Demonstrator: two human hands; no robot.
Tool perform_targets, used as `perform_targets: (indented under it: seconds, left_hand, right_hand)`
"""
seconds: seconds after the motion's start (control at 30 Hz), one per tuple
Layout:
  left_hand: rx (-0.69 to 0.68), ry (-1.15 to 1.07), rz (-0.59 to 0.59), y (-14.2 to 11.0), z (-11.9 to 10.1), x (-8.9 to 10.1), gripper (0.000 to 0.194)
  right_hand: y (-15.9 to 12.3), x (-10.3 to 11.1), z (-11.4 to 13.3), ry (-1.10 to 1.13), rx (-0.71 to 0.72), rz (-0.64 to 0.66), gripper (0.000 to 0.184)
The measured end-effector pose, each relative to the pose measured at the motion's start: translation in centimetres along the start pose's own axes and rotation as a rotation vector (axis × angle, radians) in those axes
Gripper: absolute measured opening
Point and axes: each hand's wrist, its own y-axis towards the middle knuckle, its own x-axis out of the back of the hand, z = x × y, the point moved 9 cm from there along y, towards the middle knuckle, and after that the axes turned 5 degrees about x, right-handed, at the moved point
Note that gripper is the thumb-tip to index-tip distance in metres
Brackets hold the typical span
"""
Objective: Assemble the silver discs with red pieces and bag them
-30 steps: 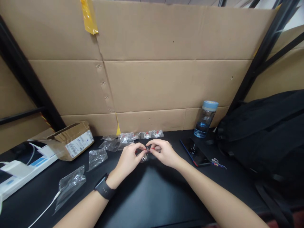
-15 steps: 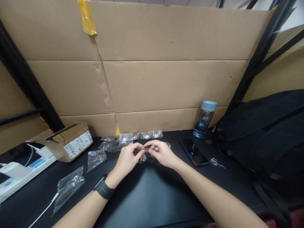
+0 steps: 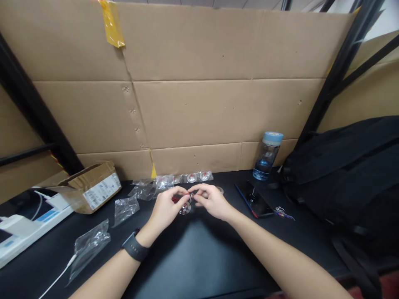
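Observation:
My left hand, with a dark watch on its wrist, pinches a thin red wire between thumb and forefinger. Facing it closely, my right hand has its fingertips pressed together on a thin, pale, wire-like piece between the two hands. Just under the left fingertips is a small shiny round disc, partly covered by the fingers. How the wire joins the disc is hidden. Behind my hands, several similar discs in clear bags lie in a row.
Clear plastic bags are scattered left of my hands. Farther left stand an opened cardboard box and a white power strip. At right are a phone, a water bottle and a black backpack. Cardboard walls the back.
The view has shifted slightly. Both hands stay close together, with small finger movements around the thin piece. More of the shiny disc shows below the left fingertips.

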Motion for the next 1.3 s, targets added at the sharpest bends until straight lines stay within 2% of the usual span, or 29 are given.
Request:
perform_targets:
  seconds: [0.37,0.57,0.73,0.93,1.13,1.3]
  left_hand:
    - [-0.016,0.006,-0.028,0.0,-0.2,0.1,0.013]
    - [-0.019,0.006,-0.023,-0.2,-0.2,-0.1,0.012]
    - [-0.013,0.022,-0.038,-0.3,-0.6,-0.4,0.012]
    - [-0.141,0.165,-0.049,-0.9,-2.7,-0.8,0.018]
    - [-0.277,0.214,0.105,-1.3,-4.0,-1.5,0.028]
    - [-0.209,0.189,0.058,-1.1,-3.1,-1.1,0.030]
  right_hand:
    - [-0.4,-0.1,-0.6,0.327,-0.103,-0.124,0.039]
    - [-0.3,0.2,-0.7,0.362,-0.124,-0.180,0.034]
    - [-0.7,0.0,-1.3,0.417,-0.207,-0.265,0.026]
    - [-1.3,-0.1,-1.8,0.451,-0.270,-0.353,0.019]
    - [-1.4,0.8,-2.1,0.388,-0.271,-0.393,0.022]
    - [-1.4,1.2,-1.9,0.352,-0.224,-0.434,0.019]
